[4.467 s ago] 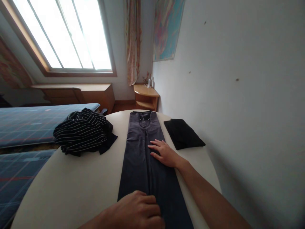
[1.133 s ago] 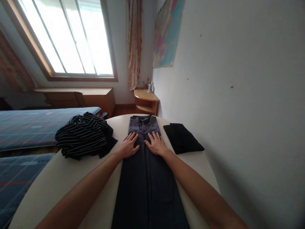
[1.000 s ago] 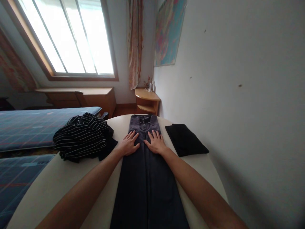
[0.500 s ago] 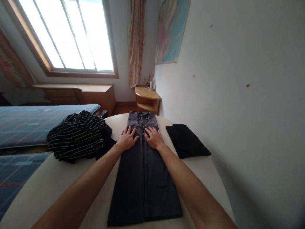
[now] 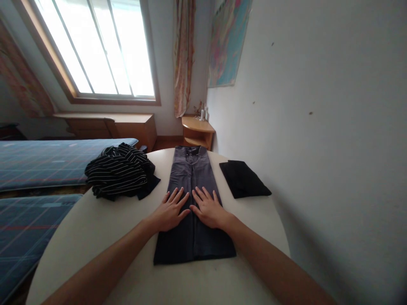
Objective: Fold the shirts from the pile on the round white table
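A dark grey garment, which looks like a pair of trousers, lies flat and lengthwise on the white round table. Its waist end, with small round fastenings, points away from me, and a seam or gap runs down the middle. My left hand rests on the left half, fingers spread, palm down. On the right half lies my right hand, equally flat and spread. The two thumbs almost meet over the centre line. Neither hand grips the cloth.
Left on the table sits a crumpled black-and-white striped garment with dark cloth under it. A folded black garment lies to the right, near the wall. Plaid mattresses border the table's left side. A corner shelf stands beyond.
Both hands have slid along the garment toward me, from near the waist to about its middle. They stay flat and spread. The view has shifted slightly.
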Action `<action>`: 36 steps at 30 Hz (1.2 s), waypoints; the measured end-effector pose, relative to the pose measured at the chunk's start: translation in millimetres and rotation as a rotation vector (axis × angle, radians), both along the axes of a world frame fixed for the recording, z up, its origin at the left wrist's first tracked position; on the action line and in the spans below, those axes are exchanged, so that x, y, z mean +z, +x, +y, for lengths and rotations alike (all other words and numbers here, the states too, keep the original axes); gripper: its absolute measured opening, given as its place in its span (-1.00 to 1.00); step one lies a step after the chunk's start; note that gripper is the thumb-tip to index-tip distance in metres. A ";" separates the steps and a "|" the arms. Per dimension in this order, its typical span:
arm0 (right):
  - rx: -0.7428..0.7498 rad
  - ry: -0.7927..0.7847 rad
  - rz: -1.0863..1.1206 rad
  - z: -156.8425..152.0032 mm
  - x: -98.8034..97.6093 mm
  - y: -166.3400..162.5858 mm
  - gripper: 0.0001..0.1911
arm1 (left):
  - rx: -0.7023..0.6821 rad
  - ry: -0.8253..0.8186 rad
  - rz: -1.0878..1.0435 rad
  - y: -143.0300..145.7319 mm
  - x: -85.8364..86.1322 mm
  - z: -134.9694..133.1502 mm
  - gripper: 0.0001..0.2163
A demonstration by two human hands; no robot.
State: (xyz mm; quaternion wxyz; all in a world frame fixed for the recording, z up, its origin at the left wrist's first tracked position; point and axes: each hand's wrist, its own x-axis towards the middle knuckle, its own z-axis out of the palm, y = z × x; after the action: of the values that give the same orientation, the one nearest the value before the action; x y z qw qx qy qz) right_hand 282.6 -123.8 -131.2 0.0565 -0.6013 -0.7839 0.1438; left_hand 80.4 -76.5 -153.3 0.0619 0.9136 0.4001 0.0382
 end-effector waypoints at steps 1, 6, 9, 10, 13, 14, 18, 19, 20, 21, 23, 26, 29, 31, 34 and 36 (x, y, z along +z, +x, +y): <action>0.019 -0.009 0.003 -9.7 0.3 -1.9 -0.27 | -0.006 0.002 -0.011 -1.1 -0.2 -5.1 -0.39; 0.132 -0.055 0.066 -44.2 9.7 4.3 -0.25 | -0.004 0.036 -0.124 -6.4 -0.5 -16.6 -0.47; 0.232 -0.051 0.153 -59.0 21.1 13.4 -0.22 | -0.093 -0.013 -0.215 -14.9 4.4 -23.7 -0.53; 0.267 -0.039 0.189 -63.3 24.5 15.3 -0.21 | -0.135 -0.046 -0.237 -18.5 7.1 -27.0 -0.54; 0.361 0.006 0.269 -72.7 30.7 15.6 -0.29 | -0.212 -0.146 -0.236 -28.3 17.0 -38.1 -0.45; 0.376 0.018 0.269 -74.2 31.5 14.2 -0.34 | -0.217 -0.171 -0.214 -30.4 20.5 -41.6 -0.38; 0.388 0.035 0.177 -72.9 31.3 7.4 -0.57 | -0.213 -0.241 -0.121 -32.0 31.2 -52.0 -0.16; 0.403 0.032 0.163 -71.7 30.9 6.2 -0.64 | -0.213 -0.253 -0.103 -31.1 32.4 -53.5 -0.13; 0.423 0.028 0.155 -70.6 30.5 5.3 -0.71 | -0.218 -0.263 -0.087 -30.1 33.0 -54.6 -0.10; 0.440 0.025 0.151 -69.7 30.1 4.6 -0.77 | -0.225 -0.268 -0.076 -29.0 32.9 -55.2 -0.07; 0.456 0.013 0.145 -68.7 29.6 3.7 -0.86 | -0.240 -0.272 -0.060 -27.2 31.6 -55.8 -0.02; 0.447 0.007 0.129 -69.4 30.0 3.1 -0.91 | -0.248 -0.270 -0.041 -25.3 30.4 -56.1 0.00; 0.462 0.017 0.129 -71.5 30.7 2.8 -0.93 | -0.241 -0.274 -0.020 -23.8 32.0 -57.1 -0.01; 0.478 0.015 0.134 -72.6 30.4 2.6 -0.94 | -0.236 -0.280 -0.011 -22.8 33.4 -57.8 0.00; 0.481 0.002 0.139 -72.8 28.7 2.8 -0.96 | -0.229 -0.277 0.002 -21.9 34.0 -58.9 0.01; 0.483 0.000 0.151 -72.0 27.9 3.4 -0.95 | -0.223 -0.267 0.012 -22.0 33.8 -59.9 0.00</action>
State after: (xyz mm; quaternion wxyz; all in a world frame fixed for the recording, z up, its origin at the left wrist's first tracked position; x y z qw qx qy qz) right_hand 286.0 -195.8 -103.3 0.0788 -0.3841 -0.8984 0.1977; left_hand 58.4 -136.4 -119.5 0.1841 0.9362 0.2982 -0.0276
